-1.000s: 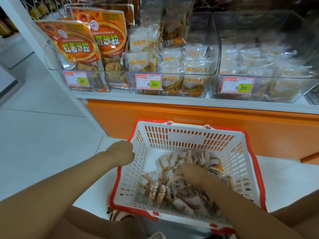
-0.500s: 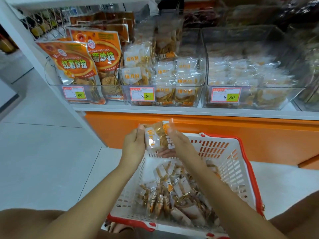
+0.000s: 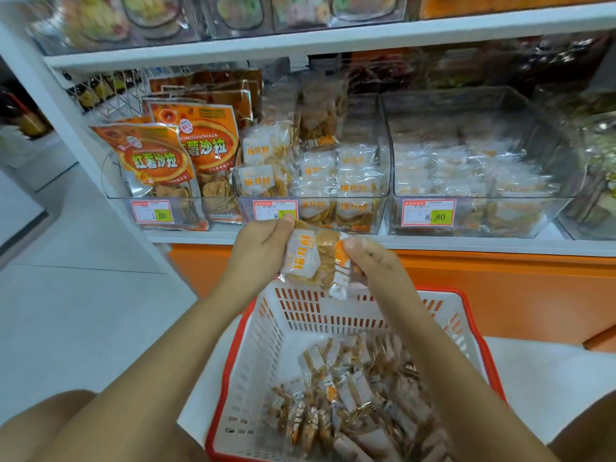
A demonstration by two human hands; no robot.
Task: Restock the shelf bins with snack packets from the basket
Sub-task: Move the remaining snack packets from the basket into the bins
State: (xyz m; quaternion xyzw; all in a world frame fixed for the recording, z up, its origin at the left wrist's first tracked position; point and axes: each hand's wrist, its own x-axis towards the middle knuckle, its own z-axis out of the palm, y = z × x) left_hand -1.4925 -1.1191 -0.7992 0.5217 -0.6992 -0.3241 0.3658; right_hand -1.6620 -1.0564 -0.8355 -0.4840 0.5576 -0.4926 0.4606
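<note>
Our left hand [image 3: 256, 251] and right hand [image 3: 373, 265] pinch snack packets [image 3: 310, 258] between curled fingers [image 3: 271, 233], perhaps two or three; the basket [image 3: 276, 328] sits below our fingertips.

Lower shelf [image 3: 466, 243]: white board, orange panel [image 3: 500, 295] under front edge. Three clear bins in row along front edge: left bin [image 3: 113, 185] with orange bags [image 3: 156, 161]; middle bin [image 3: 380, 208] and right bin [image 3: 553, 211] with snack packets [image 3: 353, 161]. Upper shelf [image 3: 300, 41]: clear containers [image 3: 233, 11]. Floor [image 3: 83, 311]: basket [image 3: 283, 328] below shelf front.
</note>
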